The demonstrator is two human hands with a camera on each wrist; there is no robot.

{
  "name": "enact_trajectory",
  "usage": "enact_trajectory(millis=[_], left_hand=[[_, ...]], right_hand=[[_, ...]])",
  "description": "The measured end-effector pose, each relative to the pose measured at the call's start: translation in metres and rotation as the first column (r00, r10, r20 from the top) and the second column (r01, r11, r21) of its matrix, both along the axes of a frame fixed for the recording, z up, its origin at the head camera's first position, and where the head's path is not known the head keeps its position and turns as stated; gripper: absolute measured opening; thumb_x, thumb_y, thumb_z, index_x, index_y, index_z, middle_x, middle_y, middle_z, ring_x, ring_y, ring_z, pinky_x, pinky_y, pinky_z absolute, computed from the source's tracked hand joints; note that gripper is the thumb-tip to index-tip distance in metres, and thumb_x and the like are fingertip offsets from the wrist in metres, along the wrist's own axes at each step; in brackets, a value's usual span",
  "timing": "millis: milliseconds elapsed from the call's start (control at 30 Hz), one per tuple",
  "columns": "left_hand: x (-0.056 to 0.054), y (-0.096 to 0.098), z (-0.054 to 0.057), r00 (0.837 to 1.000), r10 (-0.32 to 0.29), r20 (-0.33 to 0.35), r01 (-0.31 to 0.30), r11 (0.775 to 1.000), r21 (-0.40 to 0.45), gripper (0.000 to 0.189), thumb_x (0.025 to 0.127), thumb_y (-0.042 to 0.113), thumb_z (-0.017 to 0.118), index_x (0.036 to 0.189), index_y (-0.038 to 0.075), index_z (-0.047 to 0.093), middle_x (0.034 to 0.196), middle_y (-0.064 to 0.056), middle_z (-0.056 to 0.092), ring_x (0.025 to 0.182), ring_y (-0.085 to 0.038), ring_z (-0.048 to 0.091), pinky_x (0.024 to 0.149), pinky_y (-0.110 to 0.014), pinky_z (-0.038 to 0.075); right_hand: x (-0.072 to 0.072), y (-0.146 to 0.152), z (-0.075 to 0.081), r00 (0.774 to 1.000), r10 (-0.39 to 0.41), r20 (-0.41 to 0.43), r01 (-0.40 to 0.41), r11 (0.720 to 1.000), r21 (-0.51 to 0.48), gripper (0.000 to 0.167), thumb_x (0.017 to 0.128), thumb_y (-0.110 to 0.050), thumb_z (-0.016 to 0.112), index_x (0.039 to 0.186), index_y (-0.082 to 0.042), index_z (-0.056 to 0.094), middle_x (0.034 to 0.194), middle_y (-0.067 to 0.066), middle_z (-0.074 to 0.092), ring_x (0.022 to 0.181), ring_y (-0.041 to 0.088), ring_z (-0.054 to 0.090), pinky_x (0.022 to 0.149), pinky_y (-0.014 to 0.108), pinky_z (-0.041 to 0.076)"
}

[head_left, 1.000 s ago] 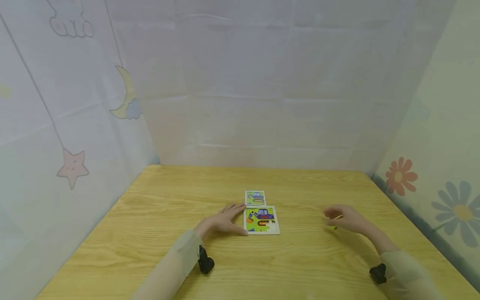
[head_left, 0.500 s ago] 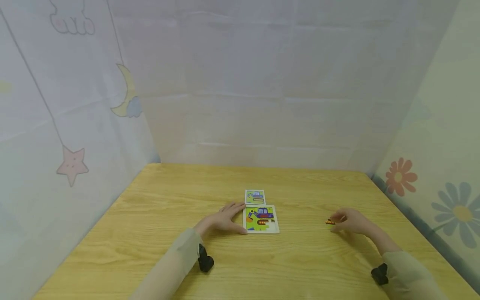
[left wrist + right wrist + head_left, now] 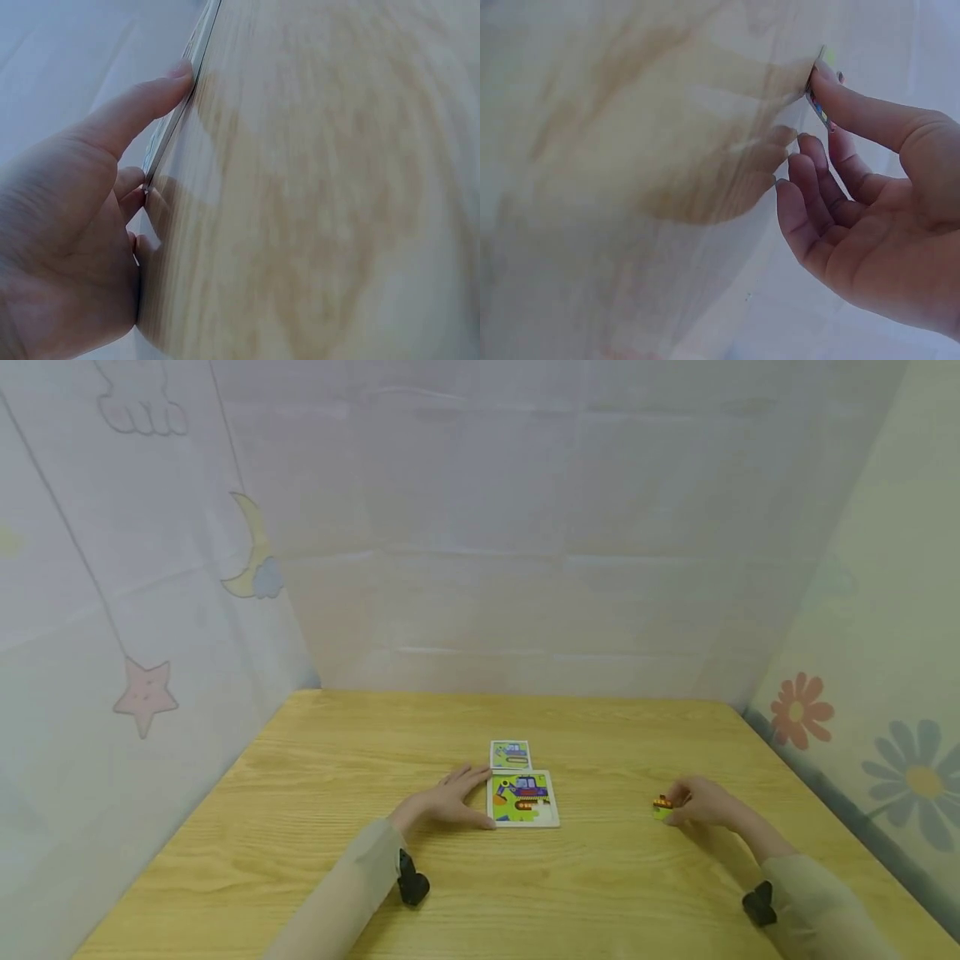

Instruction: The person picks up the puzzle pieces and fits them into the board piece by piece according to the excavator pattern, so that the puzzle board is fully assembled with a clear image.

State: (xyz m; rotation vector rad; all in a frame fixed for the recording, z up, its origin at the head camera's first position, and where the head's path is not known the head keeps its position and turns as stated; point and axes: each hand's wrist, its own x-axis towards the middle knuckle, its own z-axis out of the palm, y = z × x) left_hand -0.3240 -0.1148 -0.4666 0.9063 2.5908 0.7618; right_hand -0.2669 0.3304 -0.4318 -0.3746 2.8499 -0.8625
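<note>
A white-framed jigsaw puzzle [image 3: 522,799] with a purple excavator on green lies flat mid-table; bare white shows at its lower right. My left hand [image 3: 450,802] rests at its left side, thumb at the near corner and fingers at the far corner. In the left wrist view, the straight thumb [image 3: 142,105] touches the frame's edge. Off to the right, my right hand [image 3: 701,803] pinches a puzzle piece [image 3: 662,807], green with an orange and dark band. The right wrist view shows the piece [image 3: 819,111] edge-on at the thumb tip, the other fingers curled loosely below.
Directly beyond the puzzle lies a smaller picture card [image 3: 510,754] with the same excavator. The wooden table [image 3: 360,735] ends at a pale cloth backdrop [image 3: 465,568]. Each wrist wears a small black camera [image 3: 412,878].
The puzzle piece, mostly hidden by the right hand at first, is turned so its orange and green face shows. The left hand and puzzle stay put.
</note>
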Motion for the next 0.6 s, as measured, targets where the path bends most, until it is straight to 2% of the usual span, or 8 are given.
enact_trajectory(millis=[167,300,467,600], left_hand=[[-0.001,0.0,-0.001,1.0,0.011,0.021,-0.011,1.0,0.005,0.09,0.081,0.05,0.067,0.151,0.019,0.019,0.158,-0.005,0.014,0.146,-0.032,0.001,0.113,-0.059,0.007],[-0.002,0.0,-0.002,1.0,0.017,0.026,-0.018,1.0,0.004,0.09,0.081,0.05,0.067,0.151,0.02,0.019,0.158,-0.004,0.014,0.146,-0.032,0.0,0.113,-0.06,0.008],[-0.003,-0.001,-0.002,0.999,0.019,0.03,-0.019,1.0,0.004,0.091,0.08,0.051,0.067,0.151,0.02,0.02,0.158,-0.004,0.015,0.146,-0.032,0.002,0.113,-0.06,0.008],[-0.005,0.0,-0.003,1.0,0.007,0.019,-0.007,1.0,0.003,0.091,0.081,0.05,0.067,0.151,0.018,0.02,0.158,-0.004,0.014,0.146,-0.032,0.001,0.113,-0.059,0.009]], right_hand=[[-0.002,0.001,-0.002,1.0,0.021,0.011,-0.02,0.999,-0.049,0.033,0.077,-0.017,0.076,0.093,0.001,0.055,0.082,0.005,0.057,0.071,0.014,0.051,0.059,0.027,0.045],[-0.005,0.002,-0.004,0.999,0.044,0.005,-0.043,0.995,-0.085,0.023,0.084,-0.015,0.069,0.093,0.002,0.056,0.077,0.004,0.057,0.062,0.012,0.05,0.052,0.026,0.044],[-0.009,-0.001,-0.001,0.999,0.029,0.044,-0.023,0.991,-0.134,0.021,0.09,-0.017,0.063,0.098,0.002,0.059,0.084,0.006,0.061,0.069,0.014,0.055,0.056,0.029,0.048],[-0.013,-0.011,0.004,0.999,0.041,0.03,-0.036,0.99,-0.14,0.024,0.09,-0.02,0.062,0.1,0.001,0.06,0.087,0.009,0.062,0.074,0.016,0.057,0.061,0.031,0.05]])
